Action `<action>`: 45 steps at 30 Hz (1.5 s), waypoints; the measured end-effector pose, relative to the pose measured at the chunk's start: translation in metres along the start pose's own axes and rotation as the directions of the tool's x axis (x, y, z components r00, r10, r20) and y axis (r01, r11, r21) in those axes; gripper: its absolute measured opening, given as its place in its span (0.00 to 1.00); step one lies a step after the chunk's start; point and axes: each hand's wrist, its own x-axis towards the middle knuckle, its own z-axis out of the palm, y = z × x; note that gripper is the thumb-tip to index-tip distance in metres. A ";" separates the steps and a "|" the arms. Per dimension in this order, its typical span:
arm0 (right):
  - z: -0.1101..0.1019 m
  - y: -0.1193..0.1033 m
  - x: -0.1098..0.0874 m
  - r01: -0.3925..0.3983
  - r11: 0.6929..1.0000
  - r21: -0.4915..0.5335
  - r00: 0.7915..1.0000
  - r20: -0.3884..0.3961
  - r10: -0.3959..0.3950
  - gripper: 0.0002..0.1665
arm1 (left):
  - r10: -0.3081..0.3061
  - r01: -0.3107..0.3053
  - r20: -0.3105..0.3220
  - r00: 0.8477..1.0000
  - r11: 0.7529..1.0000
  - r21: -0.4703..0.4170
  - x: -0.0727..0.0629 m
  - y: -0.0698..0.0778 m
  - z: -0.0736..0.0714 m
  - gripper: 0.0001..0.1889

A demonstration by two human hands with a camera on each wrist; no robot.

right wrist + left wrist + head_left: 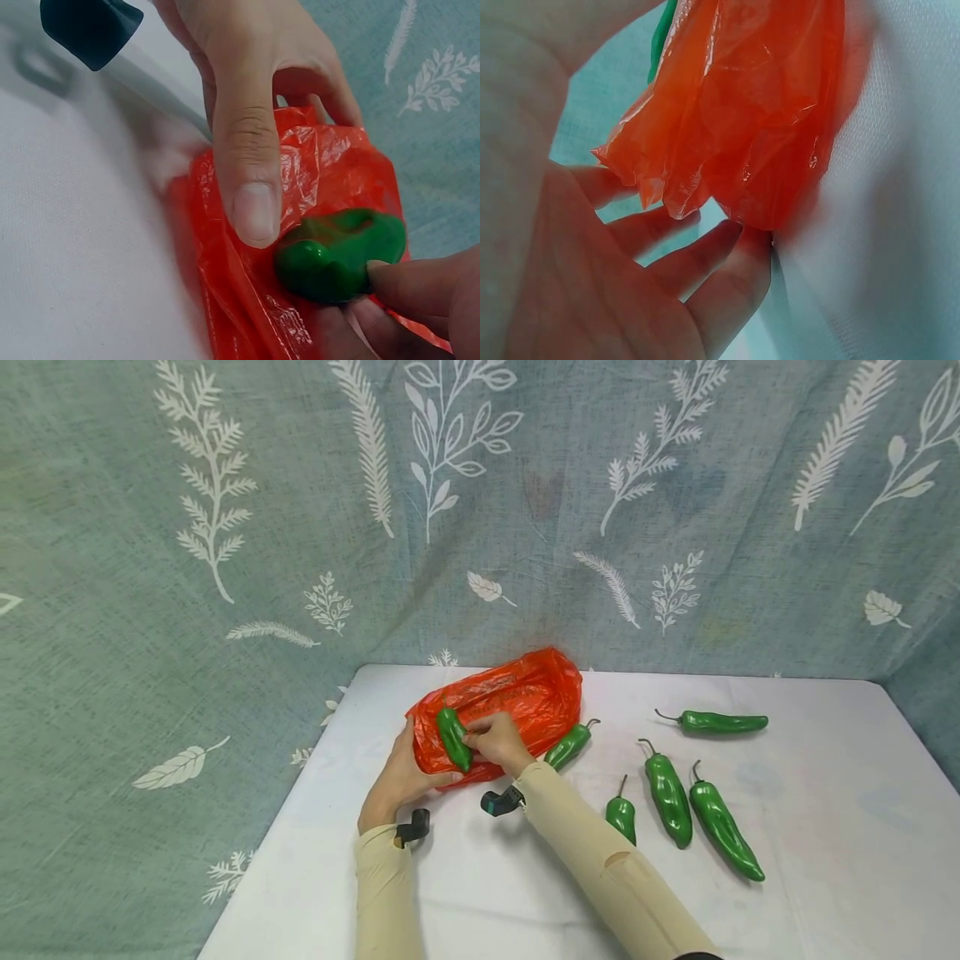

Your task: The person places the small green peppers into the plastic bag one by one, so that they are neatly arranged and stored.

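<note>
A red plastic bag [525, 693] lies on the white table, its mouth spread wide. My left hand [397, 781] holds the bag's left end, with the thumb [251, 172] along the near edge and the fingers [705, 255] around the far side. My right hand [498, 742] pinches a green chili pepper [452, 737] by its side, over the left part of the bag. In the right wrist view the pepper is seen nearly end-on, close to my left thumb. Another green pepper [568, 746] lies beside the bag's right edge, partly hidden by the right forearm.
To the right, several green peppers lie apart on the white table [840, 810]: one sideways pepper [723, 722] at the back, others nearer. A short pepper [621, 814] is partly covered by my right sleeve [607, 860]. A patterned green cloth [525, 568] hangs behind the table.
</note>
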 end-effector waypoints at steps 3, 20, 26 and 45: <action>0.001 0.002 0.000 -0.006 1.000 -0.009 1.000 0.001 0.006 0.18 | 0.017 -0.017 -0.003 1.000 1.000 -0.011 0.000 0.000 0.001 0.68; 0.005 0.007 0.003 0.013 0.997 -0.076 1.000 -0.004 -0.014 0.17 | -0.116 0.115 0.025 0.993 0.991 0.064 -0.002 0.002 0.001 0.73; 0.004 0.005 0.001 0.044 0.989 -0.139 0.999 -0.016 -0.047 0.17 | -0.111 0.108 0.026 0.994 0.991 0.081 -0.003 0.001 0.001 0.74; 0.001 -0.005 -0.001 0.139 0.943 -0.301 0.982 -0.079 -0.170 0.15 | -0.084 0.083 0.005 0.996 0.996 0.033 -0.001 0.003 0.002 0.69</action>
